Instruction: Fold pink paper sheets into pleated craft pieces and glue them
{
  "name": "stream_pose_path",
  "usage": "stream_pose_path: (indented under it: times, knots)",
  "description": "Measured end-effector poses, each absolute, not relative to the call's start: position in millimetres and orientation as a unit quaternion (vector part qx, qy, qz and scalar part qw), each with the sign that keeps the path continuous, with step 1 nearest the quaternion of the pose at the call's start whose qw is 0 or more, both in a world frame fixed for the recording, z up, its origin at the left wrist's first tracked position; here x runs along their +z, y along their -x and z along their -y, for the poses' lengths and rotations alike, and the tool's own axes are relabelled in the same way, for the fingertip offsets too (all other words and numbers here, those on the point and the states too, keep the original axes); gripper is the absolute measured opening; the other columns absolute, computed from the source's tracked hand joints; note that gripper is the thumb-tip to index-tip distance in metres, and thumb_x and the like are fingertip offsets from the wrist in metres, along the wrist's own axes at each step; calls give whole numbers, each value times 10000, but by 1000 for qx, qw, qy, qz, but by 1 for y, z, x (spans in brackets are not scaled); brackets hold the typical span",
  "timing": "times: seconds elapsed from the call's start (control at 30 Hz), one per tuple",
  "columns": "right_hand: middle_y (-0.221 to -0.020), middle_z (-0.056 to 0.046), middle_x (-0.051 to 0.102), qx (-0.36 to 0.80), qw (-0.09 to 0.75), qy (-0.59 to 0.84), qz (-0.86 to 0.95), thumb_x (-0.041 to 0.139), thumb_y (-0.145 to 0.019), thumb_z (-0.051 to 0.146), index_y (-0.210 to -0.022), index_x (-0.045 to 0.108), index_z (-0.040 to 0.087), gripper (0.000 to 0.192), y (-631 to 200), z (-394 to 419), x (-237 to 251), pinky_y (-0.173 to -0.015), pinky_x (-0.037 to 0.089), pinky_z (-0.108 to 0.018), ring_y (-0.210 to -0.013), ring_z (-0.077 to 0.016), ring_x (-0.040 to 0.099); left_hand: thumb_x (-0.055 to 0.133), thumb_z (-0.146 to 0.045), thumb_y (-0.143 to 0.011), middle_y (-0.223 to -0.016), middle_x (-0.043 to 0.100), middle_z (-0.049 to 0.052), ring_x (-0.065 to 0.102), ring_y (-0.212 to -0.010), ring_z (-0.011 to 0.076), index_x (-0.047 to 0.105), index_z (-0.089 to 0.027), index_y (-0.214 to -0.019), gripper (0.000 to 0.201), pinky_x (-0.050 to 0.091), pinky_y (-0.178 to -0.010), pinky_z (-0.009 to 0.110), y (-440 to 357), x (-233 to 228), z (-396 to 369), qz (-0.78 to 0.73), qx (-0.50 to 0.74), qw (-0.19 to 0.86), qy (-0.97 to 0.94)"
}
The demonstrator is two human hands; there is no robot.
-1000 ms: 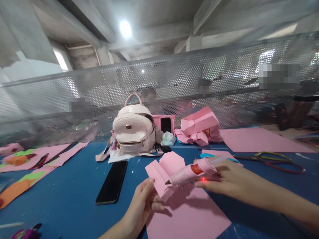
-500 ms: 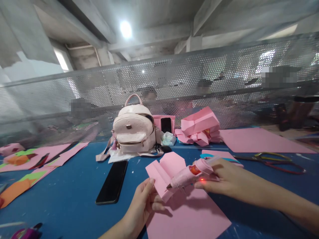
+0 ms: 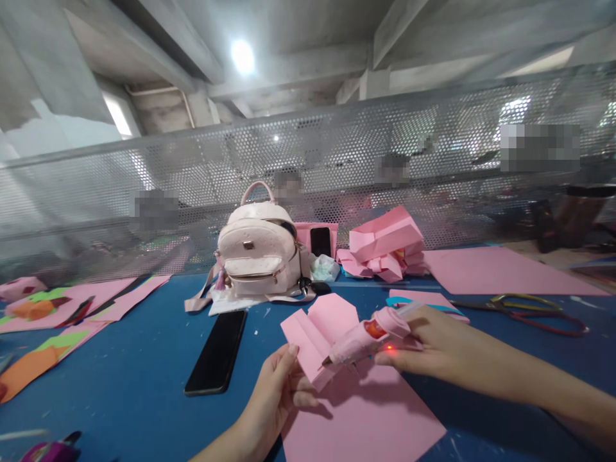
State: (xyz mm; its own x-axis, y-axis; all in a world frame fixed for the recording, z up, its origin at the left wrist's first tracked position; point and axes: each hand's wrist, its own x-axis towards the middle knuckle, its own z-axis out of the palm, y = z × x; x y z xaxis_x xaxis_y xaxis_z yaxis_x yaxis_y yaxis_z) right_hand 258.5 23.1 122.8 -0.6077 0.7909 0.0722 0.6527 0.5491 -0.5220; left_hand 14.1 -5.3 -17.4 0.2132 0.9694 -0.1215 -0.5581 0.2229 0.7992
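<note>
Left hand (image 3: pixel 276 401) pinching folded pink paper piece (image 3: pixel 317 333) upright just above flat pink sheet (image 3: pixel 360 417) to expose its fold, right hand (image 3: pixel 433 350) clenched on pink glue gun (image 3: pixel 368 337), nozzle touching that fold beside left fingertips.

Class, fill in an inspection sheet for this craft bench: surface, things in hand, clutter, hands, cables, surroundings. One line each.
Surface: blue table, speckled with small white scraps.
Things in hand: folded pink paper held up over a flat pink sheet; pink glue gun, red light lit, nozzle at the fold.
Clutter: black phone, pink backpack, crumpled pink paper pile, scissors, pink, green and orange cut-outs at far left.
Hands: left hand grips the folded paper's lower edge; right hand grips the glue gun.
Cables: nothing seen.
Surroundings: perforated metal screen behind the table, people blurred beyond it; concrete ceiling with a lamp.
</note>
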Motion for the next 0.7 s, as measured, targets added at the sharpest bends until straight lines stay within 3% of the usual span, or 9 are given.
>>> stream_pose_path:
  times: [0.33,0.7]
  knots:
    - [-852,-31,712,239,151,410,867,554,-864,469,-815,705,211,303,-258,-23,124,-708,461,-315,-799,-230,638,696,-456,-837,-555,609,-12,644,-453,144,567,-124,-819,357,590,-507,290,-15,-15,5,-327,543,710,-308]
    - [-834,-24,704,219,148,413,872,565,-862,459,-838,714,221,282,-258,-22,124,-689,447,-318,-771,-225,637,674,-458,-858,-659,679,48,659,-481,140,568,-107,-910,370,579,-525,262,-14,-15,5,-339,536,707,-314]
